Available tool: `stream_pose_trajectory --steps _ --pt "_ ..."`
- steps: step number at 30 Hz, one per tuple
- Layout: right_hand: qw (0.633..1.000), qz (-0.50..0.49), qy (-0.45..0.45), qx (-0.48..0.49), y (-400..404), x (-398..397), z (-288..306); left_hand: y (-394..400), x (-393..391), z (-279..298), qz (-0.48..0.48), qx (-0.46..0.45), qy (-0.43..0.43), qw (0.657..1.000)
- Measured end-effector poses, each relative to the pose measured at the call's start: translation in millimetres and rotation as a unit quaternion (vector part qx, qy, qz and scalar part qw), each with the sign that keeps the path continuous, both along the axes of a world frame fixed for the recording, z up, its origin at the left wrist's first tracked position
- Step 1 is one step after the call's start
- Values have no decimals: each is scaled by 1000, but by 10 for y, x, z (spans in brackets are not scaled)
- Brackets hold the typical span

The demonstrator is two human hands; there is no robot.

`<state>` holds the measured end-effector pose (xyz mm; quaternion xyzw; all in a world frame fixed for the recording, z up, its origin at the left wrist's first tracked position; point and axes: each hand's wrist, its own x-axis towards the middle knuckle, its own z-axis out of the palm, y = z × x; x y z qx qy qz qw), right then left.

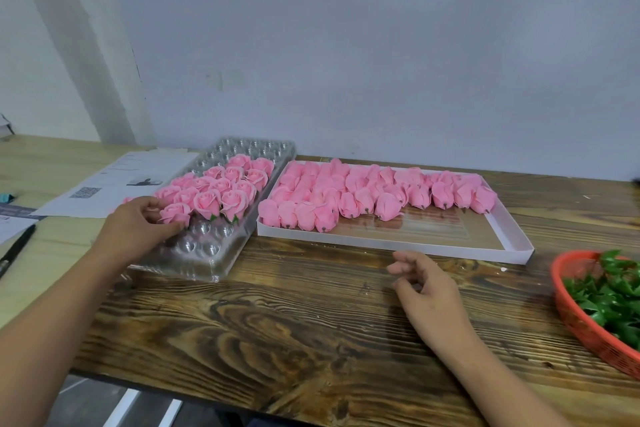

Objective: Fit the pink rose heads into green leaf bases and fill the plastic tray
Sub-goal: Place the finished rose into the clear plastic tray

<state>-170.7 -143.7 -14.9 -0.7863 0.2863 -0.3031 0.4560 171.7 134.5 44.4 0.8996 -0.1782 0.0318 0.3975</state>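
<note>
A clear plastic tray (207, 253) with round wells lies at the left of the wooden table, and several upright pink roses (221, 189) with green bases fill its middle rows. My left hand (138, 225) holds one assembled rose (175, 213) at the front of the filled rows, thumb under it. A white cardboard box (450, 246) to the right holds several loose pink rose heads (363, 194) lying on their sides. My right hand (426, 288) hovers over the table in front of the box, fingers loosely curled, holding nothing. Green leaf bases (613, 295) fill a red basket (575, 315).
Printed papers (114, 184) and a black pen (17, 246) lie on the lighter table at the left. A grey wall stands right behind the tray and box. The table's front edge runs just below my forearms.
</note>
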Motion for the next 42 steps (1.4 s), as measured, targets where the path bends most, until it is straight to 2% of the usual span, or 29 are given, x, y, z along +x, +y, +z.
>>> stream_pose_trajectory --steps 11,25,29,31,33,35,37,40,42 --pt "1000 4 6 -15 14 -2 34 -16 4 -7 -1 -36 -13 999" --pt "1000 -1 7 -5 28 -5 36 3 -106 33 7 -2 0 1000" --pt "1000 3 15 -8 34 -8 47 -15 -207 65 25 -21 7 999" --pt "1000 5 15 -12 43 -4 56 -44 -301 97 61 -24 -31 997" --pt "1000 8 17 -16 56 -4 71 -118 -469 133 79 -55 -113 989" --pt "1000 4 12 -22 69 -5 80 -283 -723 193 49 -120 -159 979" --pt "999 -22 -6 -38 73 1 109 -512 -993 214 -9 -170 -147 974" --pt "991 -92 -24 -90 -64 75 262 -916 -1345 122 -105 -178 -124 971" --pt "988 -120 -1 -99 -238 171 413 -1177 -1542 0 -181 -154 -85 968"
